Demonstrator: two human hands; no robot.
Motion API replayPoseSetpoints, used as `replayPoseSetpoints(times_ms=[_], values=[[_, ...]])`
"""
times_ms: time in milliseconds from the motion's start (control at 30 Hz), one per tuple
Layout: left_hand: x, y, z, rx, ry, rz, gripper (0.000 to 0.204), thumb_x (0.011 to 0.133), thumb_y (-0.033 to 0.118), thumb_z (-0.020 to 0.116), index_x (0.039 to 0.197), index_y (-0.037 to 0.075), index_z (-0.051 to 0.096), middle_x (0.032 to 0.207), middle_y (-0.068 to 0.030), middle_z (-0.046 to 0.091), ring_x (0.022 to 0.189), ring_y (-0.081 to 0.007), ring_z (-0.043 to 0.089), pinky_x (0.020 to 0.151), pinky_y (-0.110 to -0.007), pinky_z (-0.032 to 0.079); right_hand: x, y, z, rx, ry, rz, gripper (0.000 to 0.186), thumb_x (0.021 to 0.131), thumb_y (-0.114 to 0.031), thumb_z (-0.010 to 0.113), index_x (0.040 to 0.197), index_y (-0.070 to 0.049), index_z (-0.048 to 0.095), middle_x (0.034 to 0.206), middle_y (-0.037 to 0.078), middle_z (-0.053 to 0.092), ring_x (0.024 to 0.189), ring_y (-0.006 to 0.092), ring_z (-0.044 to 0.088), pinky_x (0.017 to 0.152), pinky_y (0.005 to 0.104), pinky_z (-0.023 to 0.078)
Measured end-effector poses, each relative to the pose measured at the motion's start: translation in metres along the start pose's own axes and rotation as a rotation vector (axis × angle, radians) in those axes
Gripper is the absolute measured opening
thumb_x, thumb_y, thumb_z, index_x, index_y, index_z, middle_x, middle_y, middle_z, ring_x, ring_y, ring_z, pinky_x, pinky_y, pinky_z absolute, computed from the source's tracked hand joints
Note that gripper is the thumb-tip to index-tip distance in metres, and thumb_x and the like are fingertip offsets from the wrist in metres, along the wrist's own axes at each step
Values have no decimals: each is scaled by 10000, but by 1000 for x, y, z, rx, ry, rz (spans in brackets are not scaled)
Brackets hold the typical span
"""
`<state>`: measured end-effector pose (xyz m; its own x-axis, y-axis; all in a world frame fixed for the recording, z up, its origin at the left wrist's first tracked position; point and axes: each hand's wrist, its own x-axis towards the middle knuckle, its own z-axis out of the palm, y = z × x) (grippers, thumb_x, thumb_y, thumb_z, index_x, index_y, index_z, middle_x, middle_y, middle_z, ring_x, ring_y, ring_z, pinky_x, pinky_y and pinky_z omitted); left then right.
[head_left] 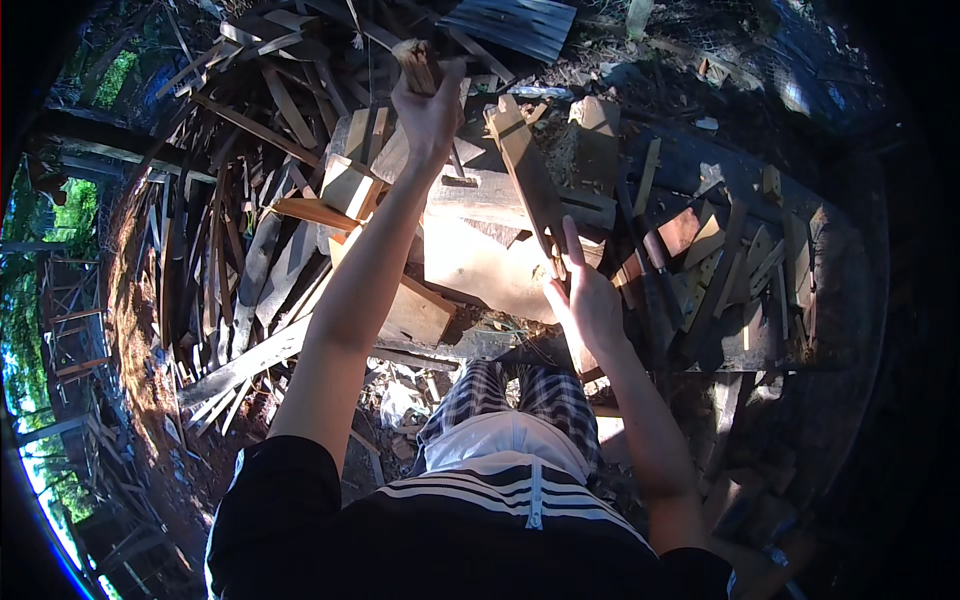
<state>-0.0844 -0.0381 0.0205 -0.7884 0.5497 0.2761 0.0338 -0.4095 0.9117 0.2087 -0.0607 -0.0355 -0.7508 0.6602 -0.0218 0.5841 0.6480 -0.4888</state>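
Observation:
Ahead of me, my left hand (428, 125) is raised over the far side of the work surface, fingers wrapped round a thick, rough-ended piece of wood (414, 64). Its lower part is hidden by the hand. My right hand (588, 305) grips the near end of a narrow wooden board (528, 165), thumb on one side and index finger stretched along the other. The board slants away to the far left, its far end splintered. Below and between both hands lies a broad, sunlit pale plank (480, 265), beside a thick timber (485, 200) with a dark slot.
Long scrap slats (265, 260) are heaped on the left. Short offcuts (735, 260) cover the dark tabletop (835, 340) at right. A corrugated sheet (510, 25) lies at the far side. Wood chips and debris (400, 400) litter the ground near my legs.

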Motion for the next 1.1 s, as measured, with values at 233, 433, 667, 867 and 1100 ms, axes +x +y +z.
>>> replayPoseSetpoints(times_ms=[233,433,667,867,1100], values=[[-8,-26,-10,120,129,211,248,816,157,755,780,65,527,656,29,528,578,-54,455,549,-217,370,0,-3,1,10,13,-20,914,822,-279,707,1533,-144,149,698,141,629,605,300,650,547,381,518],[-10,-31,-10,133,175,325,235,818,75,749,756,83,522,597,37,518,438,-36,432,402,-205,298,0,-1,2,8,60,-59,942,806,-252,730,1533,-128,143,698,134,629,601,292,651,546,363,524],[-11,-23,-7,265,220,375,230,808,92,757,778,64,531,639,27,530,531,-52,473,495,-220,347,0,-4,-1,-6,33,-35,947,802,-242,736,1532,-130,144,707,138,633,620,293,660,572,366,532],[-17,-17,-1,338,168,315,233,783,112,748,834,44,530,765,-3,557,682,-90,483,613,-253,375,8,-14,-20,199,-142,139,870,858,-307,653,1533,-160,125,801,194,665,745,365,675,699,436,534],[-11,-16,2,329,197,307,226,784,131,733,835,29,538,730,-7,550,674,-95,472,638,-257,399,30,-52,-81,658,-59,83,797,880,-246,601,1530,-148,149,1058,244,665,996,385,657,908,418,488]])
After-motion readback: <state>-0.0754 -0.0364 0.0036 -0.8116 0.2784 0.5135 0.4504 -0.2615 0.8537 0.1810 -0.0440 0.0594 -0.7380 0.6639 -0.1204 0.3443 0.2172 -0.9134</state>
